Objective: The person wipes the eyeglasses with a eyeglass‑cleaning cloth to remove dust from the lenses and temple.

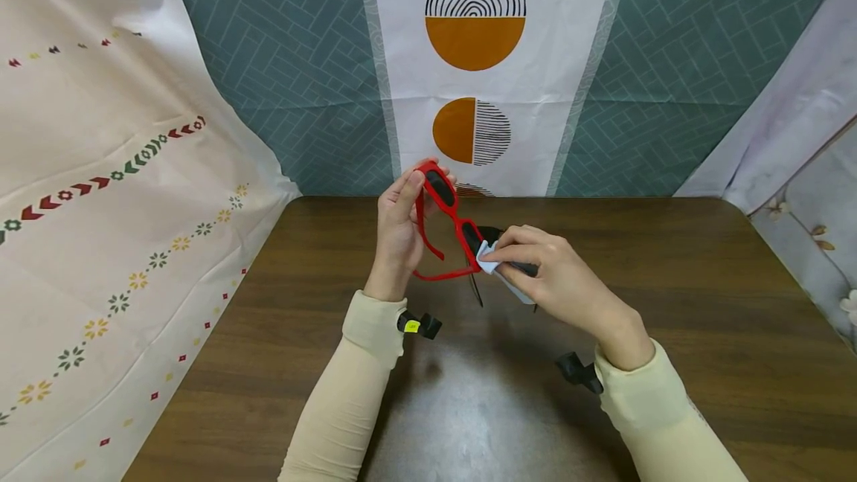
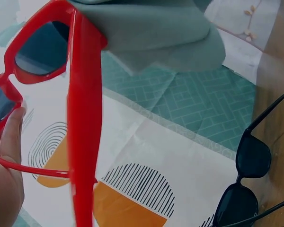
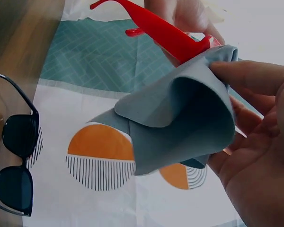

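Red-framed sunglasses [image 1: 458, 216] with dark lenses are held up over the table, tilted, their temples hanging toward the person. My left hand [image 1: 400, 222] grips them by the upper lens end, thumb on the frame. At the lower lens, my right hand [image 1: 545, 266] pinches a light blue-grey cloth [image 1: 487, 256] against the frame. In the right wrist view the cloth [image 3: 180, 113] hangs in loose folds from the fingers and covers the frame's end. The left wrist view shows one red temple [image 2: 85, 118] close up, with the cloth [image 2: 165, 38] above it.
Black sunglasses [image 3: 18, 142] lie on the wooden table [image 1: 281, 363] beyond the hands, partly hidden by the right hand in the head view. A patterned cloth backdrop [image 1: 301, 58] hangs behind the table. A cream curtain [image 1: 120, 192] borders the left side.
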`<state>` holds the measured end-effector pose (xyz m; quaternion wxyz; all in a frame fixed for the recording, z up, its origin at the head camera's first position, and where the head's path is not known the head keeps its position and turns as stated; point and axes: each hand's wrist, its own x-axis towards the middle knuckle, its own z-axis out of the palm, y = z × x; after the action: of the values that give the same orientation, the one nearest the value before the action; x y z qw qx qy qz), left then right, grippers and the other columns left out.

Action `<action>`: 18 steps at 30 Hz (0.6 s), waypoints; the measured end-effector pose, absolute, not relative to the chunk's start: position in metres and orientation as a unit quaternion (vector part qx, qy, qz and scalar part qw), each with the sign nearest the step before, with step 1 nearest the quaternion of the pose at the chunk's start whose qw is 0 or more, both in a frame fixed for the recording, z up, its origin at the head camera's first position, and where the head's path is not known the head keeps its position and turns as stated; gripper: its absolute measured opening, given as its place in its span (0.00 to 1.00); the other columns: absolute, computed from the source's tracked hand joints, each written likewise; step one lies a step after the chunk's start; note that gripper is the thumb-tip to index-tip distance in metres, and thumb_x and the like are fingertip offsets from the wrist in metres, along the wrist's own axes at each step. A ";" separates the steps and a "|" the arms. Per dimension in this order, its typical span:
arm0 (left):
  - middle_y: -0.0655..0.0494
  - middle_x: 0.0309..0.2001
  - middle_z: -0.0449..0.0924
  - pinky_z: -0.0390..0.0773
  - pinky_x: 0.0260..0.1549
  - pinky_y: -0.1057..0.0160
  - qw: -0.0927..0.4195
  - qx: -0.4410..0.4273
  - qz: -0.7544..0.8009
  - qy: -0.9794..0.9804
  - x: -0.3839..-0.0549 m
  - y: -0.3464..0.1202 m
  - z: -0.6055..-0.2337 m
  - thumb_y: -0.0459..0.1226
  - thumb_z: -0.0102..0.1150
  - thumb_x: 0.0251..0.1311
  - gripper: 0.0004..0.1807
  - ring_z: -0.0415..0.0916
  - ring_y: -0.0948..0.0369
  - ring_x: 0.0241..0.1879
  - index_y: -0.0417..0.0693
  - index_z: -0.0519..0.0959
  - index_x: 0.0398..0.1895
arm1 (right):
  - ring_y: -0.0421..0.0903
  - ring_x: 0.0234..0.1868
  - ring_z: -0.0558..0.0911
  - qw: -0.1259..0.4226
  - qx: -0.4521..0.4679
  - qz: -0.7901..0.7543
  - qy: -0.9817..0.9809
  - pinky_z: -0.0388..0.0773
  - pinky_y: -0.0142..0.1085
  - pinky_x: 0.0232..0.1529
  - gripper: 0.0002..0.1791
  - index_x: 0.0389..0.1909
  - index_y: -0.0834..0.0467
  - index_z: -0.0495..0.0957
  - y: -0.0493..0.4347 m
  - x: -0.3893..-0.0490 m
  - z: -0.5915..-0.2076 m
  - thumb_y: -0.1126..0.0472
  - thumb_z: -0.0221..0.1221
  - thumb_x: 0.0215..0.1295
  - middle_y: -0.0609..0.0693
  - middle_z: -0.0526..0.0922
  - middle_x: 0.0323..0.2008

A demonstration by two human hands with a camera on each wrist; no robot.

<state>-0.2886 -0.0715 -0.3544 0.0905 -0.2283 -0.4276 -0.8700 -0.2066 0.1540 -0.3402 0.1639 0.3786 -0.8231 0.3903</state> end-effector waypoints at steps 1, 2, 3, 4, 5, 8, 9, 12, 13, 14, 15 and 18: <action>0.50 0.45 0.89 0.82 0.56 0.56 0.089 -0.229 -0.870 -0.428 -0.288 -0.072 -0.354 0.56 0.75 0.57 0.37 0.88 0.56 0.47 0.36 0.82 0.59 | 0.40 0.41 0.80 0.170 0.369 0.394 -0.824 0.80 0.31 0.38 0.17 0.44 0.58 0.91 0.154 -0.206 -0.340 0.79 0.67 0.60 0.44 0.83 0.40; 0.50 0.45 0.89 0.82 0.56 0.57 0.087 -0.229 -0.870 -0.427 -0.288 -0.072 -0.354 0.56 0.75 0.57 0.36 0.88 0.56 0.47 0.36 0.82 0.58 | 0.40 0.40 0.80 0.179 0.358 0.402 -0.824 0.79 0.30 0.39 0.17 0.44 0.58 0.91 0.155 -0.206 -0.339 0.80 0.67 0.60 0.43 0.83 0.40; 0.50 0.45 0.89 0.82 0.57 0.57 0.085 -0.230 -0.871 -0.426 -0.288 -0.072 -0.355 0.56 0.75 0.57 0.36 0.88 0.56 0.47 0.37 0.82 0.58 | 0.40 0.40 0.80 0.193 0.346 0.410 -0.821 0.78 0.28 0.39 0.18 0.44 0.58 0.91 0.154 -0.206 -0.339 0.80 0.67 0.60 0.43 0.84 0.39; 0.50 0.45 0.89 0.82 0.57 0.57 0.082 -0.230 -0.871 -0.426 -0.288 -0.072 -0.355 0.56 0.75 0.57 0.36 0.88 0.56 0.48 0.38 0.83 0.58 | 0.40 0.40 0.80 0.210 0.333 0.420 -0.818 0.78 0.27 0.40 0.18 0.45 0.58 0.91 0.154 -0.205 -0.338 0.80 0.67 0.60 0.43 0.84 0.39; 0.50 0.45 0.89 0.82 0.57 0.57 0.077 -0.230 -0.873 -0.423 -0.288 -0.071 -0.355 0.57 0.75 0.56 0.35 0.88 0.56 0.48 0.39 0.83 0.57 | 0.40 0.40 0.80 0.227 0.324 0.429 -0.812 0.77 0.26 0.40 0.18 0.45 0.59 0.91 0.153 -0.205 -0.338 0.81 0.67 0.59 0.44 0.84 0.39; 0.50 0.45 0.89 0.81 0.58 0.58 0.069 -0.229 -0.874 -0.423 -0.288 -0.069 -0.355 0.57 0.76 0.56 0.34 0.88 0.55 0.48 0.41 0.84 0.56 | 0.43 0.41 0.80 0.270 0.322 0.441 -0.793 0.77 0.26 0.41 0.18 0.45 0.61 0.90 0.148 -0.204 -0.339 0.82 0.67 0.58 0.48 0.85 0.39; 0.50 0.46 0.89 0.81 0.58 0.58 0.067 -0.229 -0.874 -0.423 -0.288 -0.068 -0.355 0.57 0.76 0.56 0.35 0.88 0.56 0.48 0.41 0.84 0.56 | 0.44 0.42 0.80 0.277 0.329 0.440 -0.789 0.77 0.26 0.42 0.18 0.46 0.62 0.90 0.146 -0.204 -0.341 0.82 0.67 0.58 0.49 0.84 0.40; 0.50 0.46 0.88 0.82 0.56 0.59 0.062 -0.231 -0.873 -0.425 -0.288 -0.065 -0.356 0.57 0.76 0.55 0.35 0.88 0.56 0.48 0.40 0.83 0.56 | 0.46 0.45 0.79 0.284 0.350 0.425 -0.785 0.77 0.24 0.44 0.18 0.46 0.63 0.90 0.138 -0.203 -0.345 0.82 0.68 0.57 0.51 0.84 0.42; 0.50 0.46 0.88 0.82 0.56 0.60 0.061 -0.231 -0.873 -0.426 -0.288 -0.065 -0.357 0.57 0.76 0.55 0.35 0.88 0.56 0.47 0.40 0.83 0.56 | 0.46 0.46 0.79 0.284 0.355 0.420 -0.786 0.77 0.23 0.46 0.18 0.46 0.62 0.90 0.136 -0.203 -0.346 0.82 0.68 0.57 0.52 0.84 0.42; 0.49 0.46 0.88 0.83 0.55 0.60 0.059 -0.231 -0.873 -0.426 -0.288 -0.064 -0.357 0.58 0.76 0.55 0.35 0.88 0.56 0.47 0.40 0.83 0.55 | 0.47 0.46 0.79 0.283 0.357 0.415 -0.787 0.77 0.22 0.46 0.18 0.46 0.62 0.90 0.135 -0.203 -0.347 0.81 0.68 0.57 0.52 0.84 0.43; 0.50 0.46 0.88 0.83 0.54 0.60 0.058 -0.230 -0.872 -0.427 -0.287 -0.063 -0.357 0.58 0.77 0.54 0.35 0.88 0.56 0.46 0.41 0.83 0.55 | 0.47 0.47 0.79 0.283 0.357 0.411 -0.790 0.77 0.22 0.46 0.18 0.46 0.62 0.90 0.134 -0.203 -0.348 0.81 0.69 0.57 0.52 0.84 0.43; 0.50 0.46 0.88 0.84 0.54 0.60 0.053 -0.230 -0.870 -0.432 -0.287 -0.061 -0.357 0.58 0.77 0.53 0.34 0.88 0.57 0.46 0.43 0.84 0.54 | 0.46 0.45 0.78 0.288 0.350 0.404 -0.794 0.77 0.24 0.42 0.16 0.45 0.62 0.90 0.133 -0.205 -0.349 0.79 0.69 0.58 0.52 0.83 0.42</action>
<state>-0.2866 -0.0608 -0.3566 0.0530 -0.2304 -0.4319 -0.8704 -0.2049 0.1327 -0.3488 0.2884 0.3501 -0.7943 0.4041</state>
